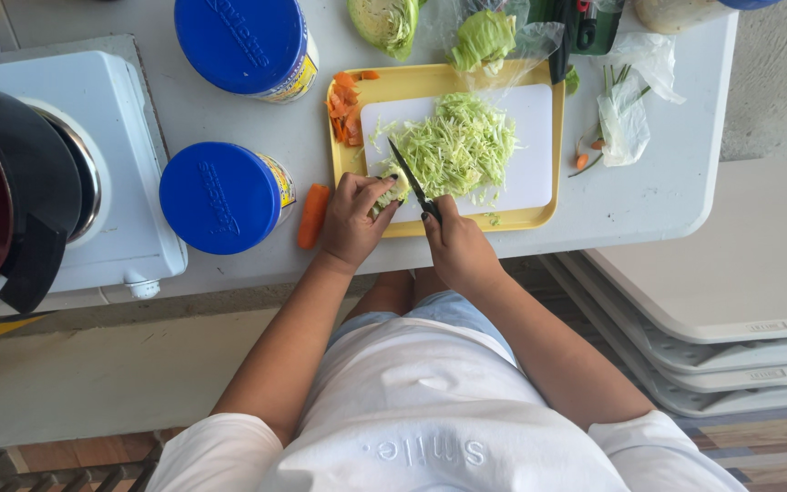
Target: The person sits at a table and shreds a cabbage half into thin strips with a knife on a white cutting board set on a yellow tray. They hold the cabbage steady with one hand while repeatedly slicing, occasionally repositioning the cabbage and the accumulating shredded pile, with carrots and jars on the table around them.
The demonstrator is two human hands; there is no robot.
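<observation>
My left hand (354, 219) presses a small piece of cabbage (394, 190) down on the white cutting board (526, 137). My right hand (457, 244) grips a knife (409, 175) with a black handle, its blade resting against that piece. A heap of shredded cabbage (457, 146) covers the middle of the board. The board lies in a yellow tray (343, 155), with carrot slices (345, 105) in the tray's left edge.
A carrot (313, 215) lies left of the tray. Two blue-lidded jars (220, 196) (240, 44) stand on the white table (658, 191). A white stove (120, 182) with a dark pot (6, 191) is at left. Cabbage halves (386, 23), plastic bags (626, 118) and stacked folded tables (730, 301) surround.
</observation>
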